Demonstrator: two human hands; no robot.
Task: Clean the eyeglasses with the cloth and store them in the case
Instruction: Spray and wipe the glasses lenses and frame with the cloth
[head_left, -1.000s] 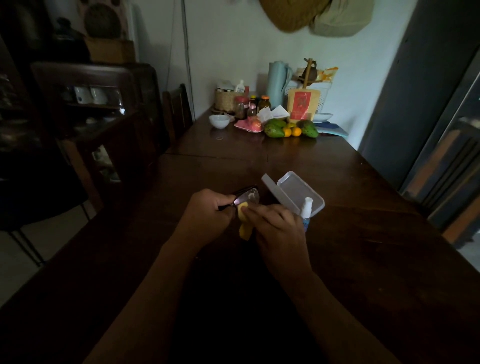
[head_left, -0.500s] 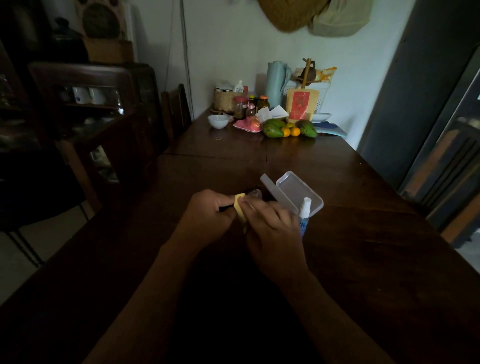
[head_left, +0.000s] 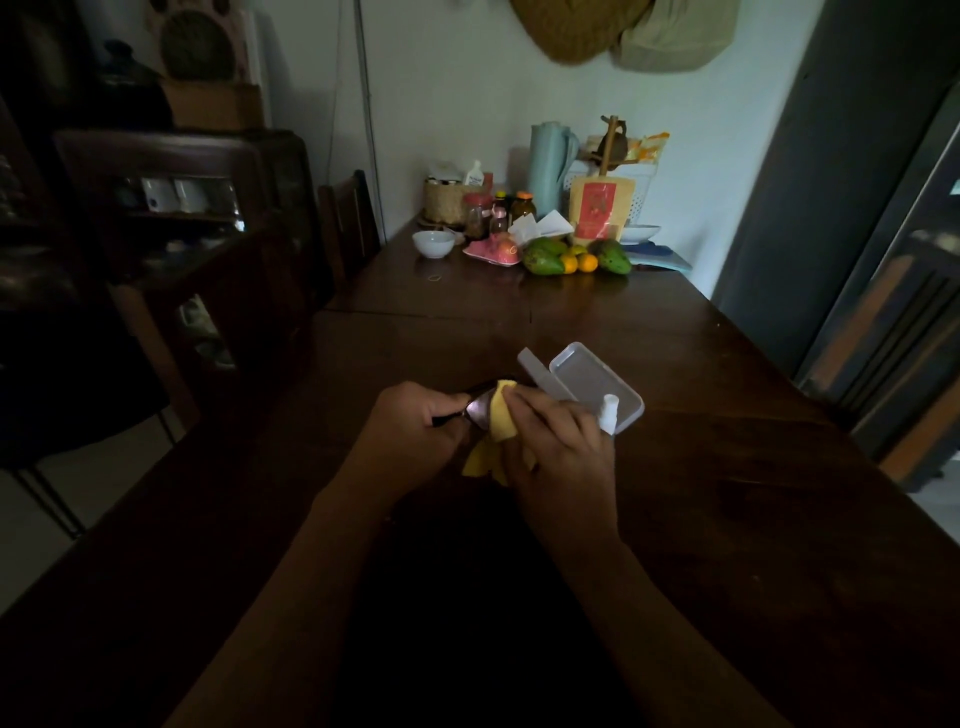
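Left hand (head_left: 410, 421) gripped eyeglasses (head_left: 478, 410) by frame, above tabletop (head_left: 727, 467) middle. Right hand (head_left: 558, 441) pinched soft yellow cloth (head_left: 501, 418) on lens. Eyeglasses likely light, easy to break: hold frame, not lens. Open case (head_left: 592, 384) just beside.

Open clear plastic case (head_left: 592, 379) on the dark wooden counter (head_left: 727, 519), just behind and right of the dark-framed eyeglasses (head_left: 478, 409) and yellow cloth (head_left: 501, 422); small white spray bottle (head_left: 608, 414) just before the case; round white bowl (head_left: 432, 243) at the far end.
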